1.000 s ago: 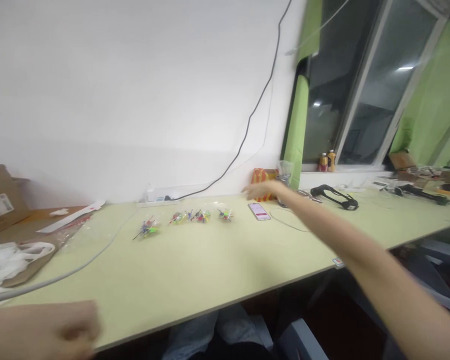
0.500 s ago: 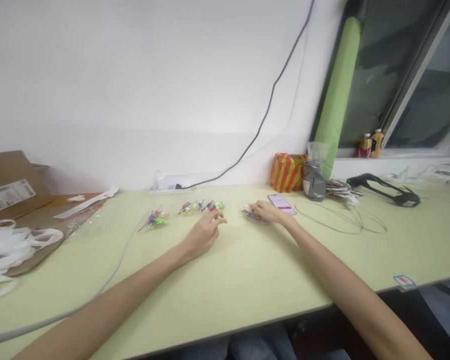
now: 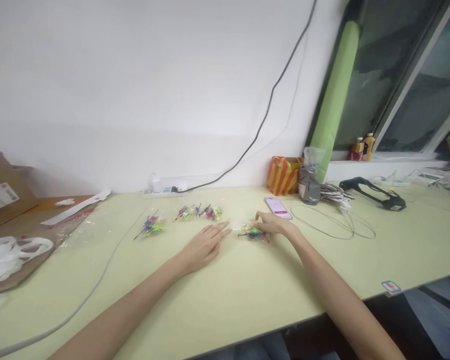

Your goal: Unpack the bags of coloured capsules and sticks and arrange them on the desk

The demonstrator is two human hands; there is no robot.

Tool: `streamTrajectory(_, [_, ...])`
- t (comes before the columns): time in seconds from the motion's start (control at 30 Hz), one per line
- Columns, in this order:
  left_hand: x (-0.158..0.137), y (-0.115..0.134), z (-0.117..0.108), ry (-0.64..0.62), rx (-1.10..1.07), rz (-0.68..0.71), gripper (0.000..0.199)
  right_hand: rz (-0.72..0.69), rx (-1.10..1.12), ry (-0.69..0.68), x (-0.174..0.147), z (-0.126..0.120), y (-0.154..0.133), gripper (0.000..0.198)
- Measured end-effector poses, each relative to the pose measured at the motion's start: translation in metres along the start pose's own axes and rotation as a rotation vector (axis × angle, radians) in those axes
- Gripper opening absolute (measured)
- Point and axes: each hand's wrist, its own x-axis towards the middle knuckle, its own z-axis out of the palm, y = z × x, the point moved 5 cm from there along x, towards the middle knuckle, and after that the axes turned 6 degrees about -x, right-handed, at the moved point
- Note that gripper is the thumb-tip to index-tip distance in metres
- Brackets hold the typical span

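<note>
My right hand (image 3: 273, 224) bends its fingers onto a clear plastic bag of small colourful pieces (image 3: 254, 235) in the middle of the table. The pieces are thin and mostly blue, green, yellow and red; their kind is too small to tell. Just left of that bag, my left hand (image 3: 203, 245) rests low over the table with its fingers stretched out, the tips close to the bag's clear edge. Beyond it lie two similar clusters, one bag (image 3: 211, 212) and another bag (image 3: 185, 213). Farther left is one more bag (image 3: 152, 225).
A phone (image 3: 278, 208) lies behind my right hand. Along the wall stand a power strip (image 3: 165, 191), a striped bag (image 3: 283, 175) and a grey pouch (image 3: 309, 185). A black headset-like strap (image 3: 375, 190) lies right. White strips (image 3: 11, 255) and cardboard (image 3: 7, 185) occupy the left.
My right hand has drawn its bag slightly nearer to me, and more of the bag now shows. My left hand has come down a little, with its fingers straighter.
</note>
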Motion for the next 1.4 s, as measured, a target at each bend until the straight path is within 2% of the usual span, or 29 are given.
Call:
streamTrajectory(0.1, [0.0, -0.006, 0.004, -0.024, 0.004, -0.058, 0.07, -0.158, 0.102, -0.033, 0.002, 0.016, -0.015, 0.046])
streamTrajectory(0.2, [0.0, -0.008, 0.004, -0.021, 0.074, -0.095, 0.075, -0.325, 0.208, 0.069, 0.0, 0.019, -0.039, 0.057])
streamTrajectory(0.23, [0.0, -0.008, 0.004, -0.015, 0.096, -0.102, 0.077, -0.327, 0.216, 0.124, -0.001, 0.017, -0.043, 0.061])
streamTrajectory(0.3, [-0.001, -0.007, 0.003, -0.022, 0.092, -0.095, 0.078, -0.246, 0.181, 0.203, -0.001, 0.013, -0.043, 0.063])
streamTrajectory(0.4, [-0.002, -0.008, 0.005, -0.07, -0.013, -0.063, 0.082, -0.119, 0.13, 0.152, 0.0, 0.016, -0.036, 0.058])
streamTrajectory(0.47, [-0.002, -0.009, 0.007, -0.1, -0.057, -0.051, 0.089, -0.133, 0.177, 0.101, 0.003, 0.021, -0.036, 0.054])
streamTrajectory(0.57, [-0.002, -0.009, 0.009, -0.12, -0.068, -0.035, 0.098, -0.129, 0.367, 0.159, 0.009, 0.031, -0.038, 0.056])
streamTrajectory(0.73, [-0.014, -0.006, 0.01, -0.108, -0.021, -0.155, 0.087, -0.051, 0.735, 0.284, 0.012, 0.041, -0.041, 0.058])
streamTrajectory(0.8, [-0.023, -0.005, 0.009, -0.103, -0.026, -0.197, 0.086, -0.081, 0.822, 0.377, 0.008, 0.031, -0.042, 0.054])
streamTrajectory(0.87, [-0.031, -0.005, 0.008, -0.124, -0.04, -0.223, 0.083, -0.171, 0.825, 0.508, 0.001, 0.014, -0.046, 0.052])
streamTrajectory(0.93, [-0.035, -0.01, 0.008, -0.178, -0.04, -0.269, 0.076, -0.286, 0.777, 0.638, -0.01, -0.005, -0.054, 0.049])
streamTrajectory(1.03, [-0.036, -0.018, 0.011, -0.282, -0.018, -0.303, 0.069, -0.381, 0.683, 0.866, -0.031, -0.027, -0.065, 0.039])
streamTrajectory(1.17, [-0.034, -0.022, 0.011, -0.276, 0.016, -0.262, 0.065, -0.475, 0.482, 1.106, -0.055, -0.044, -0.071, 0.026])
streamTrajectory(1.27, [-0.036, -0.022, 0.01, -0.272, 0.029, -0.247, 0.062, -0.466, 0.474, 1.279, -0.061, -0.055, -0.055, 0.026])
streamTrajectory(1.33, [-0.037, -0.021, 0.008, -0.259, 0.023, -0.245, 0.061, -0.408, 0.551, 1.409, -0.06, -0.062, -0.038, 0.027])
streamTrajectory(1.4, [-0.036, -0.019, 0.006, -0.236, 0.007, -0.226, 0.061, -0.346, 0.651, 1.465, -0.054, -0.063, -0.022, 0.028])
